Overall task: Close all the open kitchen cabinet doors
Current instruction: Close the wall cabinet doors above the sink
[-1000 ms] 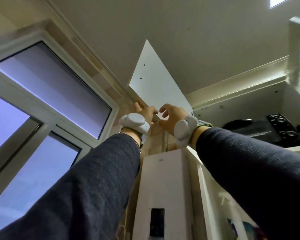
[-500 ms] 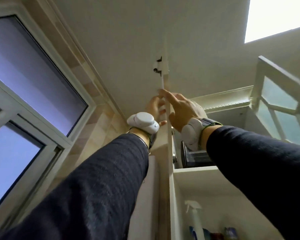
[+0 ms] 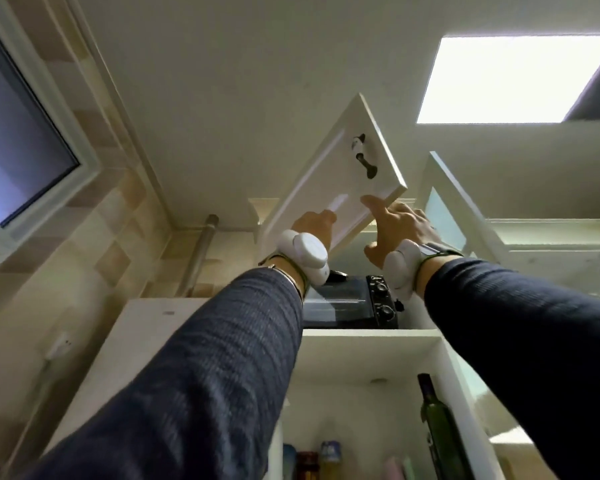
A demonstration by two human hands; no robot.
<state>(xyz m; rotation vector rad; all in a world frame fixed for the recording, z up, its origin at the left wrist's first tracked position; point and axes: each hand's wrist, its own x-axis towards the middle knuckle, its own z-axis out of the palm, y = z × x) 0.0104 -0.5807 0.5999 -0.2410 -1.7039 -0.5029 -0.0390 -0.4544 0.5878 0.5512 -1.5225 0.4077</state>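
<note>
Cabinet door (image 3: 329, 181) under both hands (image 3: 357, 223)

White upper cabinet door (image 3: 329, 181) ajar

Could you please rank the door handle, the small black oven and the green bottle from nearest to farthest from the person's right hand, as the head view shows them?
From the right hand:
1. Door handle, just above, on the white cabinet door both hands press.
2. Small black oven, just below, on the upper shelf; almost as close.
3. Green bottle, far below, on the lower shelf.
</note>
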